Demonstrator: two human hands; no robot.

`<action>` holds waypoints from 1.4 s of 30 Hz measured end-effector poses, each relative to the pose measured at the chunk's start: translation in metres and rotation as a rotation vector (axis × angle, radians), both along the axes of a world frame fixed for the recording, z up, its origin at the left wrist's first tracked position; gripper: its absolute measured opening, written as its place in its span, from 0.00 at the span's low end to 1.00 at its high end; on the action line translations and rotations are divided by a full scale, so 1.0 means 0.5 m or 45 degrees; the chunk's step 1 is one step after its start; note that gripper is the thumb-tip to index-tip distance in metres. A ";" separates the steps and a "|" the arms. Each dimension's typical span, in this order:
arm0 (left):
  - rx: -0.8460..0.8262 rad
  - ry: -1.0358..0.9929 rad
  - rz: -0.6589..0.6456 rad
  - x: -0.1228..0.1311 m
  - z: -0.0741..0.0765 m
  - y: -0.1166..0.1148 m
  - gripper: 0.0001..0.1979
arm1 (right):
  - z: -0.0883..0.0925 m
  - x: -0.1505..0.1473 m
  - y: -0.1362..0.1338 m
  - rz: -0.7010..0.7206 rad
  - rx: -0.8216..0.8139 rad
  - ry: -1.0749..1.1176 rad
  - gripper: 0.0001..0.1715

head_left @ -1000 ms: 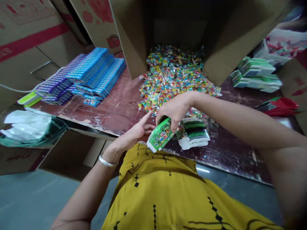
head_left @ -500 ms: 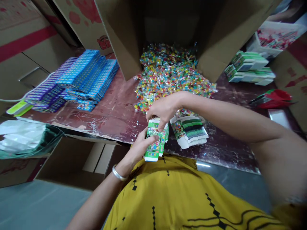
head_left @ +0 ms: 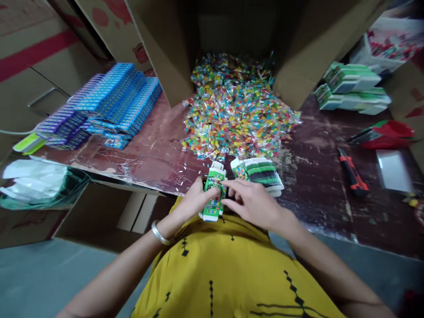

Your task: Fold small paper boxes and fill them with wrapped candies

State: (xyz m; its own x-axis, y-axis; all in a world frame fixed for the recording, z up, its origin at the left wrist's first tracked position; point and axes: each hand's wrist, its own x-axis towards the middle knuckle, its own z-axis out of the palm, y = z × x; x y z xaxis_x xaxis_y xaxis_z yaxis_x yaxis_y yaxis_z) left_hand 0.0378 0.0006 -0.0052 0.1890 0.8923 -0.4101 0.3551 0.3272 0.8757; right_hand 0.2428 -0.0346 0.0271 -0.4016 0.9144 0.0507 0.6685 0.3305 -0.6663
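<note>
At the table's front edge, my left hand (head_left: pixel 195 199) is closed round a small green printed carton (head_left: pixel 212 210), its thumb lying across the face. The carton's white top flaps point away from me; whether more than one carton is in the grip I cannot tell. My right hand (head_left: pixel 255 204) is at the carton's right side, thumb and forefinger apart, the forefinger's tip at its edge; its other fingers are partly curled. Just beyond the right hand lies a row of flat green-and-white cartons (head_left: pixel 265 172). A heap of clear packets of coloured candies (head_left: pixel 238 119) spreads out behind both hands.
The candies spill from a large cardboard box (head_left: pixel 301 66). Blue cartons (head_left: pixel 112 97) and purple cartons (head_left: pixel 66 126) are stacked at left. On the right are green carton stacks (head_left: pixel 354 88), a box cutter (head_left: pixel 353 174) and a red object (head_left: pixel 391 134). An open cardboard box (head_left: pixel 96 216) sits below left.
My right hand has moved from the carton's far end, near the candies, to its right side. My left hand keeps its hold. The view has shifted slightly, showing the box cutter.
</note>
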 end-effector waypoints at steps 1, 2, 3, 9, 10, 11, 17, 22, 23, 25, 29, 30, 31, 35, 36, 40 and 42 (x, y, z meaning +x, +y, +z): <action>0.043 0.138 -0.036 0.002 0.008 0.001 0.22 | -0.008 -0.006 -0.009 -0.010 -0.013 0.039 0.21; 0.087 0.274 -0.075 0.004 0.017 0.002 0.22 | -0.015 -0.011 -0.014 -0.032 -0.023 0.092 0.21; 0.128 0.392 -0.114 0.006 0.027 0.001 0.23 | -0.020 -0.015 -0.016 -0.060 -0.030 0.156 0.20; 0.451 0.951 -0.273 0.039 0.063 -0.017 0.36 | -0.048 -0.030 -0.013 -0.171 -0.161 0.492 0.22; 0.481 1.038 -0.287 0.047 0.064 -0.019 0.39 | -0.053 -0.032 -0.012 -0.198 -0.168 0.487 0.23; 0.489 1.104 -0.306 0.055 0.065 -0.020 0.41 | -0.058 -0.034 -0.011 -0.230 -0.160 0.461 0.24; 0.475 1.093 -0.553 0.056 0.086 -0.018 0.44 | -0.066 -0.034 -0.006 -0.312 -0.143 0.273 0.24; 0.478 0.815 -0.577 0.003 0.080 0.016 0.27 | -0.066 -0.035 -0.005 -0.335 -0.145 0.268 0.27; 0.477 0.798 -0.538 -0.006 0.072 0.028 0.26 | -0.067 -0.037 -0.004 -0.338 -0.146 0.255 0.28; 0.514 0.758 -0.486 -0.019 0.050 0.055 0.30 | -0.070 -0.040 -0.003 -0.348 -0.147 0.232 0.30; 0.562 0.599 -0.538 -0.025 0.009 0.108 0.42 | -0.071 -0.044 -0.006 -0.383 -0.160 0.246 0.38; 0.574 0.571 -0.559 -0.025 0.003 0.119 0.43 | -0.071 -0.045 -0.009 -0.385 -0.171 0.257 0.42; 0.586 0.547 -0.581 -0.025 -0.003 0.128 0.42 | -0.072 -0.045 -0.013 -0.378 -0.183 0.262 0.47; 0.591 0.466 -0.585 -0.028 -0.018 0.139 0.40 | -0.087 -0.052 -0.035 -0.317 -0.189 0.197 0.68; 0.582 0.446 -0.560 -0.029 -0.021 0.136 0.40 | -0.093 -0.055 -0.039 -0.313 -0.186 0.176 0.69; 0.560 0.332 -0.512 -0.029 -0.032 0.113 0.39 | -0.115 -0.060 -0.042 -0.357 -0.139 0.143 0.64; 0.575 0.259 -0.515 -0.025 -0.036 0.101 0.38 | -0.120 -0.057 -0.036 -0.396 -0.112 0.128 0.62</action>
